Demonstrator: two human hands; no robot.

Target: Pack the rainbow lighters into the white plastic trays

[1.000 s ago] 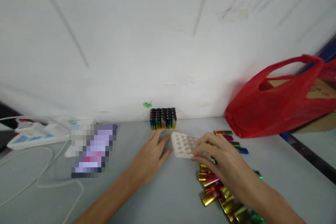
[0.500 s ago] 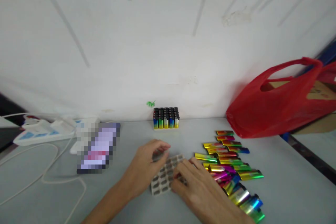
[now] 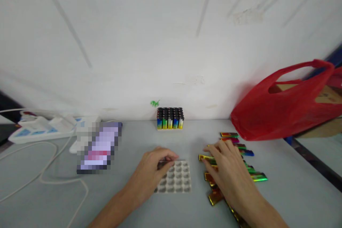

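A pale grey tray with rows of small oval cells lies flat on the table, its visible cells holding nothing. My left hand is at its upper left part, thumb and fingers closed about the far edge and hiding that corner. To the right, my right hand reaches over a spread of shiny multicoloured lighters. Its thumb and fingers are apart, around the end of a yellow-gold lighter; none is seen lifted. The hand covers many of the lighters.
A block of upright lighters with black tops stands against the wall. A phone, a white power strip and loose cables are on the left. A red plastic bag with cardboard boxes stands at the back right.
My right hand has moved from the tray to the right, over the lighters, and its fingers have opened. The tray now lies straighter, turned from its slant. My left hand's fingers have closed at its edge.
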